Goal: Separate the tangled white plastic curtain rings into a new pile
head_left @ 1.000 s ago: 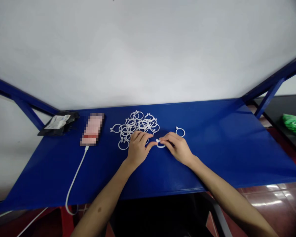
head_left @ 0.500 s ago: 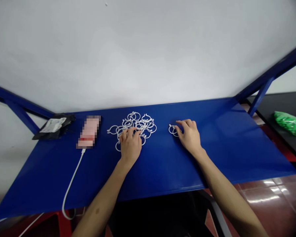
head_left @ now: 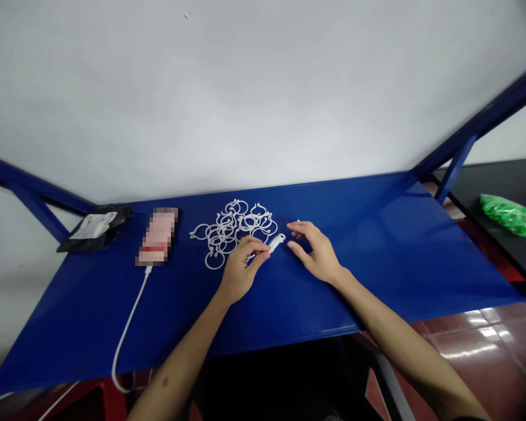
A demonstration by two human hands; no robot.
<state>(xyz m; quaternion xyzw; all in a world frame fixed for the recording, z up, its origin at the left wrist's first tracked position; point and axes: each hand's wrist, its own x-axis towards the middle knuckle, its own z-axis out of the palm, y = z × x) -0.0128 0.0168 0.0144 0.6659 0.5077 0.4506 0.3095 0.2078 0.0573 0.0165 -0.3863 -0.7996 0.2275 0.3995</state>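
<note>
A loose pile of several white plastic rings [head_left: 221, 231] with small knobbed ends lies on the blue table [head_left: 166, 316]. At the pile's near right side, my left hand [head_left: 242, 270] pinches one white ring [head_left: 276, 242] between thumb and fingertips, held nearly edge-on. To its right, my right hand [head_left: 315, 252] is open, thumb and fingers apart, a short gap from the held ring. Just beyond the right fingers a bit of white shows; most of it is hidden by the hand.
On the left lie a blurred-out pink phone [head_left: 158, 237] with a white cable [head_left: 129, 327] running over the front edge, and a black plastic bag [head_left: 94, 225]. A bag of green items [head_left: 511, 215] rests on a dark surface at right. Blue frame bars flank the table.
My left hand has lifted a white ring from the pile and turned it rightward. My right hand has moved left toward it, away from its place beside the small separate group of rings.
</note>
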